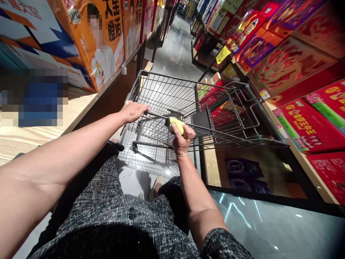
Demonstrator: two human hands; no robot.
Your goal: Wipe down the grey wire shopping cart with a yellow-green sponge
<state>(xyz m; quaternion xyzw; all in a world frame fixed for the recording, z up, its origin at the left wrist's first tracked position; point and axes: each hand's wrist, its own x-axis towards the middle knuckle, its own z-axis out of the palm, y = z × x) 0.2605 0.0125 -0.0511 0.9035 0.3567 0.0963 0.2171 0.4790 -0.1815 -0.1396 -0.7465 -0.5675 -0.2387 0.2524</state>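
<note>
A wire shopping cart [167,81] stands tilted across my view in the aisle, and its basket holds nothing that I can make out. My left hand [134,110] is closed over the near left end of the cart's rim. In my right hand [183,137] is a small yellow-green thing [176,126] with a dark end, perhaps a folded cloth. It is pressed against the cart's near rim bar, with my thumb and fingers around it. Blur hides its exact kind.
Large orange boxes [88,43] stand on a wooden shelf [81,104] at the left. On the right, red gift boxes [307,126] line another shelf close to the cart. Dark purple packages [244,171] lie below it. The grey floor [172,39] runs ahead between shelves.
</note>
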